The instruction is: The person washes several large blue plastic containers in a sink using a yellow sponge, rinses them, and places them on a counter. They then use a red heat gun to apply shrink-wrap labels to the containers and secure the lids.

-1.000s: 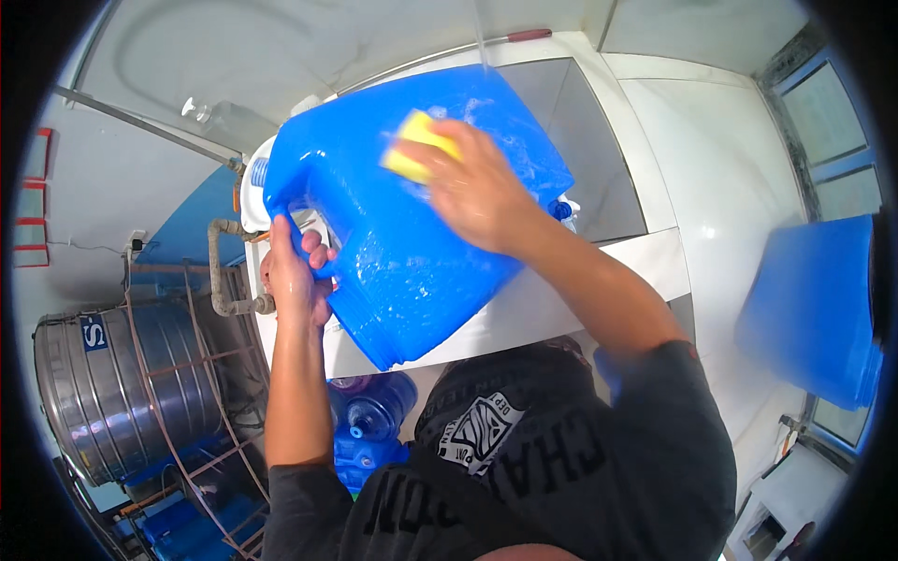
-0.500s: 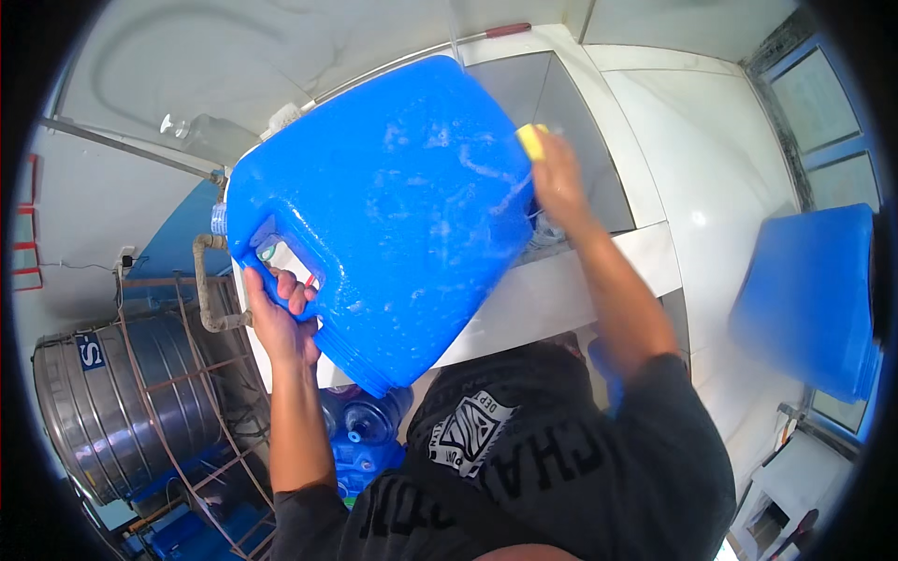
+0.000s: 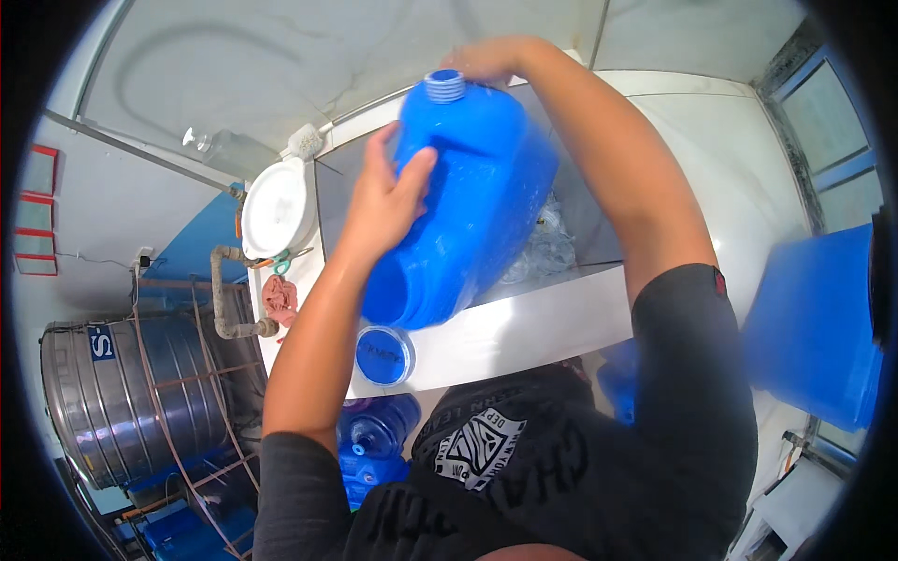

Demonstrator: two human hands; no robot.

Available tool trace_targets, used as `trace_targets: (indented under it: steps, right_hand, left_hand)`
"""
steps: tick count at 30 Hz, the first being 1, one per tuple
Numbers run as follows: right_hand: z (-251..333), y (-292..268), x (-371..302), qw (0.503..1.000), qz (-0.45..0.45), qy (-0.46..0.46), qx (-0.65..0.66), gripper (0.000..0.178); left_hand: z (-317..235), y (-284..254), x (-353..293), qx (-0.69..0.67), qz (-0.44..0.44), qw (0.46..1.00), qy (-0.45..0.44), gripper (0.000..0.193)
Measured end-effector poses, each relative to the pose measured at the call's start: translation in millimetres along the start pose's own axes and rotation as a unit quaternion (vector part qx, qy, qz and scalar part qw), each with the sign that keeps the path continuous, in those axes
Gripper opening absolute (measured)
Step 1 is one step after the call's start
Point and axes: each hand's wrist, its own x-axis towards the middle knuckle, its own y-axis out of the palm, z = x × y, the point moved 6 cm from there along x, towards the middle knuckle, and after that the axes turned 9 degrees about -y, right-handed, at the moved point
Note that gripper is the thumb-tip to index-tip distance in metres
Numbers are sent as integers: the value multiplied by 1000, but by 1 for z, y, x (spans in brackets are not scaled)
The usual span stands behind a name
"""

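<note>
A wet blue plastic jerrycan point(image 3: 486, 206) stands tilted over the grey sink point(image 3: 594, 220). Its narrow threaded neck points up and away, and its wide round opening faces the lower left. My left hand point(image 3: 385, 201) grips the can at its handle side, between the two openings; part of the fingers is hidden. Behind the neck, my right hand point(image 3: 486, 58) reaches around the can's far side. It is blurred, its fingers are mostly covered, and the yellow sponge cannot be seen. A round blue lid point(image 3: 384, 355) lies on the white counter edge below the wide opening.
Left of the sink are a white round basin point(image 3: 278, 210), green-handled scissors point(image 3: 282, 262), a pink cloth point(image 3: 279, 299) and a clear pump bottle point(image 3: 224, 151). Crumpled clear plastic point(image 3: 547, 248) lies in the sink. Blue water jugs point(image 3: 379, 425) stand below; a large blue container point(image 3: 814, 323) is at right.
The jerrycan has turned so its neck points away and its wide opening shows. My right hand has moved from its right side to behind it. The blue lid and basin have come into view.
</note>
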Motion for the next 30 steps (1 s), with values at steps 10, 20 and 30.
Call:
trace_targets:
  steps: [10, 20, 30]
  right_hand:
    - [106, -37, -46, 965, -26, -122, -230, 41]
    - [97, -19, -8, 980, -82, -105, -151, 42]
    - [248, 136, 126, 958, -26, -271, -93, 49]
  left_hand:
    - [40, 114, 147, 188, 77, 978, -52, 65]
    - [50, 59, 76, 371, -76, 924, 54, 51]
    - [130, 1, -1, 360, -219, 902, 90, 45]
